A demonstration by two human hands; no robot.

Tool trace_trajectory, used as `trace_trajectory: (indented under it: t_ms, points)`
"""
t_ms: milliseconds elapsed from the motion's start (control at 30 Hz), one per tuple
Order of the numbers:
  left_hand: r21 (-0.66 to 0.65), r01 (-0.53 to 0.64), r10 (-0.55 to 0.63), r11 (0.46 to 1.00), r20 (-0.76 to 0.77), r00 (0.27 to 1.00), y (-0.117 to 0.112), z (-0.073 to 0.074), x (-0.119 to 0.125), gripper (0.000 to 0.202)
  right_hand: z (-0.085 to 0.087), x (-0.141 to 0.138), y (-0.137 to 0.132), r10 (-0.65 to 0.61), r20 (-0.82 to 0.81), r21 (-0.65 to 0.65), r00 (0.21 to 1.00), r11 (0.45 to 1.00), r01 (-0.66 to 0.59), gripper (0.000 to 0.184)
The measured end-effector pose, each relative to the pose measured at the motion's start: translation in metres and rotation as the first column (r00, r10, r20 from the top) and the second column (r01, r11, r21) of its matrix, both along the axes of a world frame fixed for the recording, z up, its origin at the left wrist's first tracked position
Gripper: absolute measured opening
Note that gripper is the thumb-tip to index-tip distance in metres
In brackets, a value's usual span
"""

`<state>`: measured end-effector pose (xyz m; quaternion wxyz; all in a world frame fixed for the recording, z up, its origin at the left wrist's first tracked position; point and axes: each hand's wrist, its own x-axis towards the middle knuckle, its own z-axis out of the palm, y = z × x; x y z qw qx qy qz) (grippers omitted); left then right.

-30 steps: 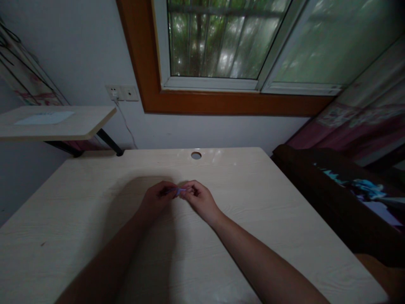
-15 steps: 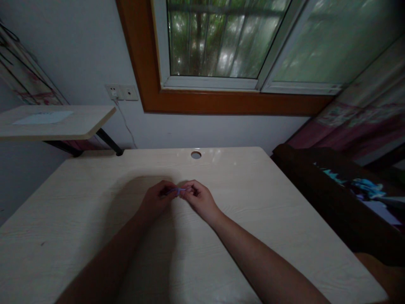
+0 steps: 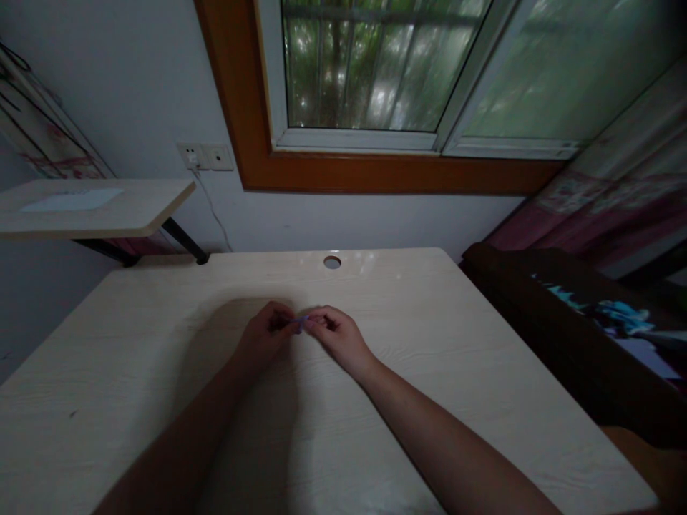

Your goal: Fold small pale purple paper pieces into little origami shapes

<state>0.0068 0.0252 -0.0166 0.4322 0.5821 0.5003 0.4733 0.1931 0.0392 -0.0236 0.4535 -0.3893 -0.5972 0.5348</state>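
Over the middle of the pale wooden desk, my two hands meet fingertip to fingertip. Between them is a small, thin purple strip or cord, mostly covered by the fingers, so its exact kind does not show. My left hand pinches its left end between thumb and forefinger. At the other end, my right hand is closed in a similar pinch. Both hands are close to the desk surface, and a soft shadow falls to the left of them.
A raised shelf with a sheet of paper stands at the back left on black legs. Behind the desk are a cable hole near its edge, a wall socket and a window. Dark furniture with blue items borders the right.
The fingertips have shifted slightly, and less of the purple strip shows between them. Both arms stay in nearly the same place.
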Motion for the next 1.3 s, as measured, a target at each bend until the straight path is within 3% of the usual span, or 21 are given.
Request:
trace_trajectory:
  t_ms: [300, 900, 1300]
  points:
    - [0.008, 0.011, -0.01, 1.0, -0.091, 0.996, -0.004, 0.007, 0.003, 0.022, 0.0, 0.001, 0.0, -0.02, 0.087, 0.04, 0.996, 0.999, 0.016, 0.018]
    - [-0.004, 0.052, -0.052, 0.999, -0.06, 0.997, -0.004, 0.006, 0.001, 0.023, 0.003, 0.001, -0.002, -0.01, 0.04, -0.016, 0.999, 1.0, 0.011, 0.021]
    - [-0.01, 0.037, -0.038, 0.999, -0.106, 0.994, -0.004, 0.009, 0.003, 0.021, 0.004, 0.001, -0.002, -0.05, 0.084, 0.041, 0.995, 0.998, 0.047, 0.022]
